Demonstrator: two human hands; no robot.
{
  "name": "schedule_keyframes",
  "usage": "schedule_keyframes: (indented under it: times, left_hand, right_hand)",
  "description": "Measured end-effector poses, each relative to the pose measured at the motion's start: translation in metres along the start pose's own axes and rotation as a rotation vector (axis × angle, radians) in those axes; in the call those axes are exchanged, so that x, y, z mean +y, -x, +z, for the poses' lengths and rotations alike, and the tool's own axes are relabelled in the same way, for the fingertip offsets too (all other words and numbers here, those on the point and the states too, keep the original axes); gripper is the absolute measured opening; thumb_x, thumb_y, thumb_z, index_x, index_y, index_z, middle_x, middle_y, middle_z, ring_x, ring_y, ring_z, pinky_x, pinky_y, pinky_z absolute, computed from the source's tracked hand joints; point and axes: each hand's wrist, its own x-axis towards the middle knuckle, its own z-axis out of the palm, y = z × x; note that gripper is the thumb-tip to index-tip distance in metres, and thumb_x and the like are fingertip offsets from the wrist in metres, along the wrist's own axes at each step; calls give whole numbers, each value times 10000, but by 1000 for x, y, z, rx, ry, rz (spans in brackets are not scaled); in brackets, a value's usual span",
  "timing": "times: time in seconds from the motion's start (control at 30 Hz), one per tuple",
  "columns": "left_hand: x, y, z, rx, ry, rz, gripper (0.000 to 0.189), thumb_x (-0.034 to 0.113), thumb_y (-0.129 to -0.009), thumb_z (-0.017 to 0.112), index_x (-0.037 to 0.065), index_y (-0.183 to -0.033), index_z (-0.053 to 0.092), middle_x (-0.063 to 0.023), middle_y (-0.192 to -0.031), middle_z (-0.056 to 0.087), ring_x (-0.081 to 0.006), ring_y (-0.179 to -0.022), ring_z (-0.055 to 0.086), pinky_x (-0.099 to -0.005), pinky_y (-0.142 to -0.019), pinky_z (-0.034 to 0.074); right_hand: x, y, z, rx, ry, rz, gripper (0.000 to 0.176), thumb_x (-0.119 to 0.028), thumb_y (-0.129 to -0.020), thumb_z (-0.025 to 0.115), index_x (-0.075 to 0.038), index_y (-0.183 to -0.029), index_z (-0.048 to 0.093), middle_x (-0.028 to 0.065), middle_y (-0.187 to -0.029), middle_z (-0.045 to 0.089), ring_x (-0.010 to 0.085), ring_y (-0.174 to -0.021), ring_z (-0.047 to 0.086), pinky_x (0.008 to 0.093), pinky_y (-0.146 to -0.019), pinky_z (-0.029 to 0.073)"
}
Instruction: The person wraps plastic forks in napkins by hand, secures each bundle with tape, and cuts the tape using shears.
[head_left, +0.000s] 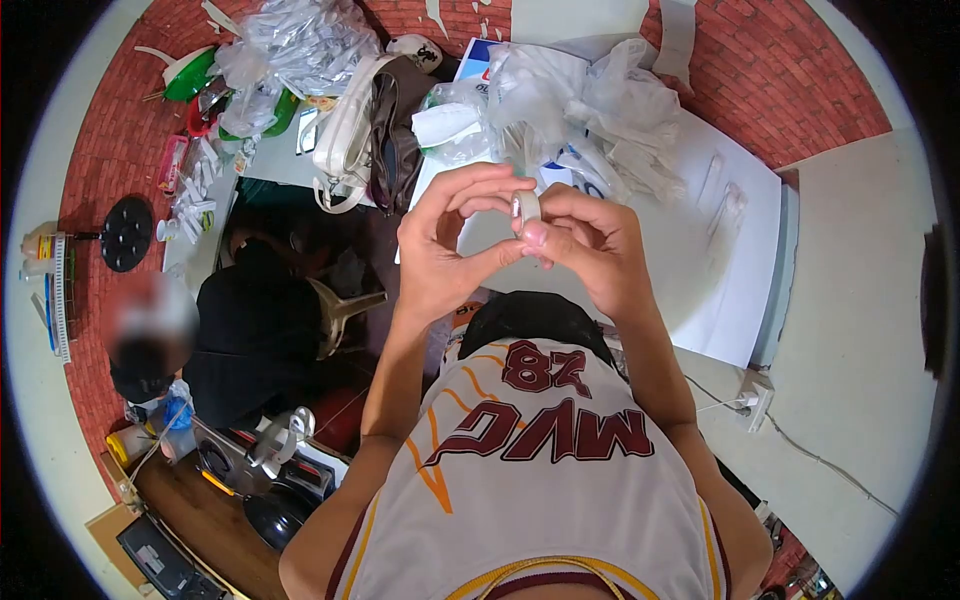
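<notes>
A small whitish roll, which looks like tape [527, 208], is held up between my two hands over the near edge of the white table [690, 290]. On its right side, my right hand [590, 235] grips it between thumb and fingers. My left hand [455, 235] is curved around from the left, its fingertips at the top of the roll and its thumb touching near the bottom. Clear plastic bags [610, 110] lie on the table beyond my hands.
Left of the table are a white bag [345, 140] and a dark brown bag [400, 120]. A person in black [250, 340] sits at the left by a chair [345, 310]. A black pan [275, 515] is at lower left. A cable [820, 460] runs at right.
</notes>
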Motion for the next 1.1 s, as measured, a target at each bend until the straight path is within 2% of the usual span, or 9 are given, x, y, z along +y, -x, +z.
schedule_keyframes:
  times: [0.23,0.43,0.53,0.63,0.73,0.83,0.93,1.03,1.1]
  left_hand:
    - [0,0,1,-79,-108,52,711,-23,-770,962,-42,-1395,625,-190,-1299,759,-160,-1002,726,-340,-962,585]
    - [-4,-2,5,-16,-10,57,693,-20,-773,960,-37,-1380,627,-198,-1301,761,-175,-1034,729,-342,-954,582]
    - [-4,-3,4,-24,43,58,706,-46,-799,932,-37,-1416,589,-204,-1325,756,-188,-1094,722,-354,-994,567]
    - [-1,-1,0,-96,25,49,781,-42,-816,924,-31,-1472,500,-245,-1352,734,-242,-1169,705,-391,-989,571]
    - [-4,-2,-4,-219,-50,144,847,-67,-814,913,-23,-1521,449,-250,-1361,728,-265,-1256,682,-418,-1034,567]
    - [0,-3,-1,-240,-47,121,954,-64,-795,927,-21,-1581,388,-264,-1357,722,-283,-1320,660,-426,-1064,560]
    - [8,-4,21,-89,235,42,871,-110,-804,897,-41,-1555,462,-228,-1381,723,-254,-1285,686,-403,-1096,531]
    - [4,-5,15,-129,58,31,849,-103,-809,897,-52,-1549,484,-233,-1365,727,-242,-1266,688,-394,-1075,543]
    - [2,-3,14,-100,73,8,794,-96,-816,894,-52,-1516,521,-230,-1362,731,-227,-1242,692,-387,-1066,545]
  right_hand:
    - [2,-1,-1,96,16,47,286,-239,-1093,698,13,-982,773,19,-838,701,77,-729,594,262,-640,474]
    - [-5,2,-2,47,1,50,225,-173,-1062,738,43,-1002,762,29,-887,698,84,-760,602,268,-672,492]
    - [-4,4,7,81,-37,-65,176,-105,-1040,752,68,-1009,754,43,-933,697,89,-803,615,273,-736,512]
    - [0,7,0,25,-41,-70,114,-46,-1020,760,68,-1023,754,53,-994,703,89,-866,629,270,-800,517]
    - [-8,10,-9,-5,-52,21,105,-37,-1001,782,57,-1042,760,51,-1018,711,81,-897,633,258,-805,510]
    - [-5,12,-14,-13,15,-4,113,-28,-985,799,46,-1064,767,52,-1038,719,81,-890,639,261,-786,516]
    - [-6,14,-3,76,24,-106,122,-38,-982,806,41,-1066,769,53,-1022,722,79,-867,639,261,-765,518]
    - [-8,17,-5,90,126,-118,119,-43,-980,810,33,-1061,770,53,-1013,717,78,-864,640,258,-760,517]
    - [-6,18,-6,77,143,-159,128,-56,-979,817,33,-1058,769,54,-1002,713,76,-856,637,256,-751,514]
